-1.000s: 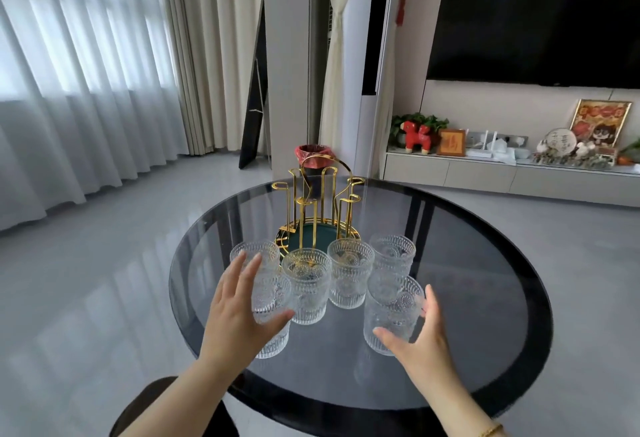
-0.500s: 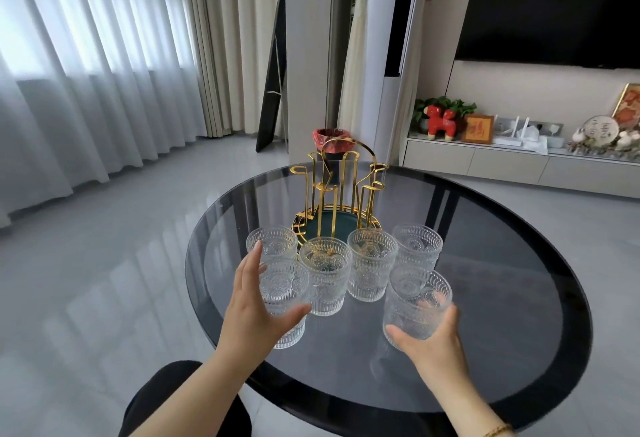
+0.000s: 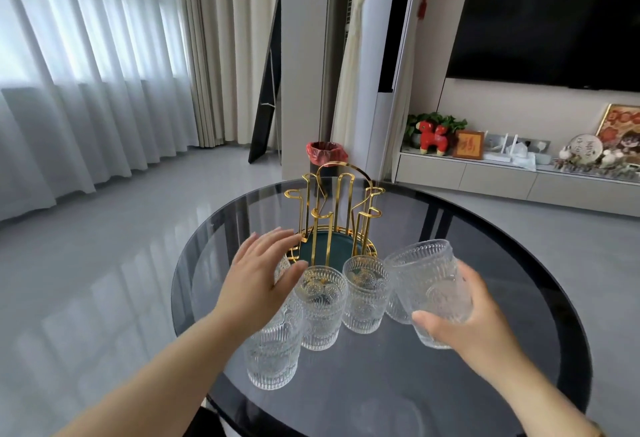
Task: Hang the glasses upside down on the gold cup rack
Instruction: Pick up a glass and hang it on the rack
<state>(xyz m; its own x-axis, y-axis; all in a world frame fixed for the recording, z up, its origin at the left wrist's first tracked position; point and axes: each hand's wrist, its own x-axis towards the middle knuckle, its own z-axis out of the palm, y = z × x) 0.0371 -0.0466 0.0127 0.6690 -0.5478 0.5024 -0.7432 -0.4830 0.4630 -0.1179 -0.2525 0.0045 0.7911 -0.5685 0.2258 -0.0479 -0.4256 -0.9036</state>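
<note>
The gold cup rack (image 3: 332, 215) with a dark green base stands on the round dark glass table (image 3: 512, 263), its prongs bare. Several clear embossed glasses stand upright in front of it: a near-left glass (image 3: 273, 357), a middle glass (image 3: 320, 308) and another (image 3: 365, 293). My right hand (image 3: 474, 329) is shut on a lifted glass (image 3: 429, 284), held upright and slightly tilted, above the table at the right. My left hand (image 3: 259, 274) hovers open over the left glasses, fingertips close to the rack's base. One glass is mostly hidden behind the left hand.
A further glass (image 3: 394, 308) stands partly hidden behind the lifted one. Beyond the table are a red-lined bin (image 3: 325, 154), a low TV cabinet with ornaments (image 3: 519, 173), a dark screen and white curtains.
My right hand closed on the near-right glass and lifted it off the table. My left hand moved forward from the near-left glass towards the rack. The camera moved closer.
</note>
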